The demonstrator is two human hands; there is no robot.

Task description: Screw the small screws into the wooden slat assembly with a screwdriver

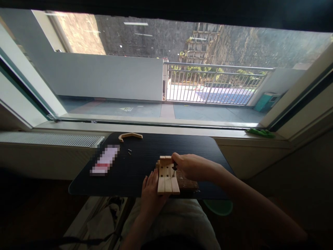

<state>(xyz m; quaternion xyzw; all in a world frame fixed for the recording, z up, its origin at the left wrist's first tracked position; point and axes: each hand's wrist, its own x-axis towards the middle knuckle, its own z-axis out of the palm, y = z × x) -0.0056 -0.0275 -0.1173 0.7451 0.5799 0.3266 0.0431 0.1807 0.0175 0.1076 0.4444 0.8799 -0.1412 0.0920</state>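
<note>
A small light-wood slatted piece lies near the front edge of the black table, with several dark screw holes or heads in its slats. My left hand grips its left side, fingers along the edge and thumb by the near end. In my right hand is a screwdriver, held upright by its dark handle. Its metal shaft points down onto the right-hand slat, at a dark spot there. Under the slats' right side, a brown block shows partly; what it is I cannot tell.
On the black table, a curved wooden piece lies at the far left, near a few small screws. A blurred pinkish rectangle is at the left. Beyond stand a radiator and a window sill with a green cloth.
</note>
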